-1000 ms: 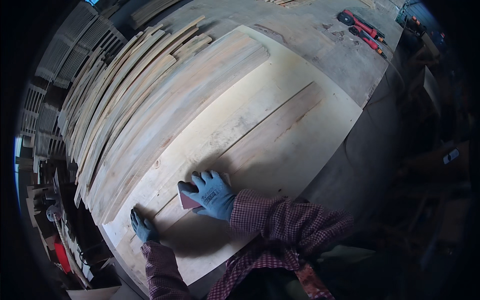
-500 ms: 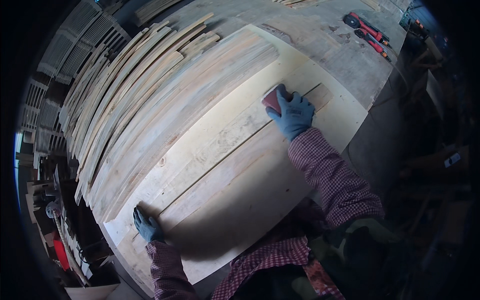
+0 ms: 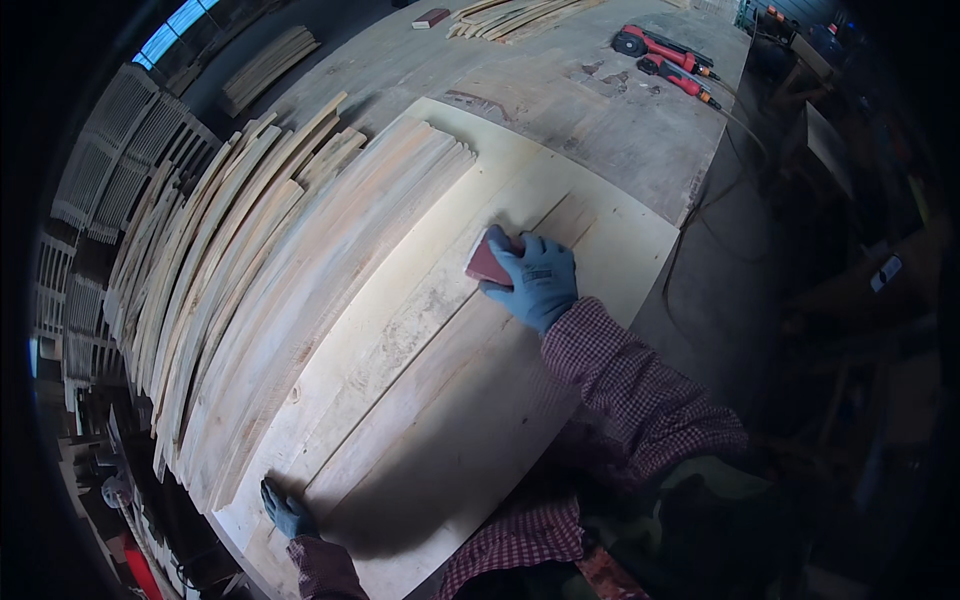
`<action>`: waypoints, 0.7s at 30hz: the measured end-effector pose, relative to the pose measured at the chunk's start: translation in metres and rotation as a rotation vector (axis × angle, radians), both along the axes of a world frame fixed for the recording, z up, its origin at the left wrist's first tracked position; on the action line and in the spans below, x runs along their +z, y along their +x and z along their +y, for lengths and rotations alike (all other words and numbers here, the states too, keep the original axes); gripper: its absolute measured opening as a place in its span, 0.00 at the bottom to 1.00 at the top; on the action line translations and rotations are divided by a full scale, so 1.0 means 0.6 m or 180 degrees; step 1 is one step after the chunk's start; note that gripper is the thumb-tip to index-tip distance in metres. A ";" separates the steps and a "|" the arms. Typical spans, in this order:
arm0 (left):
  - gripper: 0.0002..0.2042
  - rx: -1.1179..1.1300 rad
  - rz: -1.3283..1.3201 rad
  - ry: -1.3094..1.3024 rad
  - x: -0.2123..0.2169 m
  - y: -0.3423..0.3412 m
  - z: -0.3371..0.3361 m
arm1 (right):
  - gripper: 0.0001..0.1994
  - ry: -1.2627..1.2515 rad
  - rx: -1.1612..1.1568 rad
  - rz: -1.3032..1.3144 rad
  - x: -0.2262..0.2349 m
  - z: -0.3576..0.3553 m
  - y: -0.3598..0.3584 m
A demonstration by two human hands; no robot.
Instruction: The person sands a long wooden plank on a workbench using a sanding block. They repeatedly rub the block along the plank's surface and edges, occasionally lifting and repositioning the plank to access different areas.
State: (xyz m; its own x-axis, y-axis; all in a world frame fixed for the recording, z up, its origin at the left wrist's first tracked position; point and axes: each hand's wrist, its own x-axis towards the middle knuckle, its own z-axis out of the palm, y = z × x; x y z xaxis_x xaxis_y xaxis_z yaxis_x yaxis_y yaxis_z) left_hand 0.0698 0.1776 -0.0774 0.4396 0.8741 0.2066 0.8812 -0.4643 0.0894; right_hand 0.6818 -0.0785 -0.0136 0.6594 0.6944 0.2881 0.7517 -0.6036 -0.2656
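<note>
My right hand (image 3: 535, 280), in a blue work glove, grips a dark red sanding block (image 3: 487, 262). The block rests on pale wooden boards near their far end. Two of these boards, a left one (image 3: 385, 340) and a right one (image 3: 440, 370), lie side by side with a dark narrow seam between them. At their near left end my gloved left hand (image 3: 288, 512) lies on the wood, fingers stretched out and holding nothing. Under the boards is a light plywood sheet (image 3: 630, 255).
Left of the boards lies a row of planks (image 3: 330, 270), then a pile of loose slats (image 3: 235, 240). Two red power tools (image 3: 665, 60) with a cable sit at the far right of the table (image 3: 560, 110). A dark red block (image 3: 431, 18) and more slats (image 3: 510, 15) lie beyond.
The view has tilted up, showing more of the far table. My right hand and the sanding block have come slightly nearer along the boards. My left hand stays at the near end.
</note>
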 end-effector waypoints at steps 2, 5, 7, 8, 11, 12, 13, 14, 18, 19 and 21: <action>0.30 -0.0094 -0.0018 0.0091 -0.004 0.005 0.001 | 0.39 -0.0427 -0.0744 -0.0019 -0.012 -0.034 0.123; 0.31 -0.0150 -0.0010 0.0255 -0.016 0.007 0.011 | 0.41 -0.0958 -0.1447 0.0241 0.014 -0.045 0.222; 0.31 -0.0134 -0.0029 0.0145 -0.008 0.023 0.004 | 0.41 -0.0899 -0.1787 0.0681 0.018 -0.040 0.254; 0.32 -0.0042 0.0052 0.0080 -0.003 0.030 0.000 | 0.40 -0.0861 -0.1943 0.0902 0.018 -0.033 0.257; 0.33 0.0202 0.0185 -0.0094 0.011 0.050 -0.010 | 0.40 -0.0813 -0.1993 0.0745 0.035 -0.014 0.187; 0.33 0.0233 0.0109 -0.0122 0.013 0.061 -0.014 | 0.40 -0.0697 -0.1778 0.0333 0.022 -0.011 0.136; 0.33 0.0237 0.0102 -0.0127 0.013 0.062 -0.016 | 0.41 -0.0548 -0.1309 -0.0113 -0.008 -0.007 0.080; 0.34 0.0252 0.0070 -0.0118 0.011 0.064 -0.016 | 0.42 -0.0322 -0.0828 -0.0510 -0.024 0.004 0.014; 0.24 0.0029 -0.0209 0.0451 0.023 0.066 -0.018 | 0.41 -0.0416 0.1134 -0.0152 0.010 0.042 -0.267; 0.22 0.0001 -0.0261 0.0564 0.033 0.078 -0.028 | 0.41 -0.0618 0.1539 -0.0063 0.017 0.045 -0.300; 0.23 -0.0711 -0.0767 0.0646 0.042 0.099 -0.055 | 0.40 -0.0434 0.1771 -0.0042 0.018 0.037 -0.290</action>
State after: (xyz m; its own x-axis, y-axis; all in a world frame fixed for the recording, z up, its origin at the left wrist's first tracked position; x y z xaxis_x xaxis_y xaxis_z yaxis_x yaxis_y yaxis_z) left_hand 0.1291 0.1443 -0.0520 0.5323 0.6931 0.4862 0.7213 -0.6719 0.1682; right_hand 0.5077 -0.0563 -0.0028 0.1809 0.9674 0.1773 0.9688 -0.1442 -0.2016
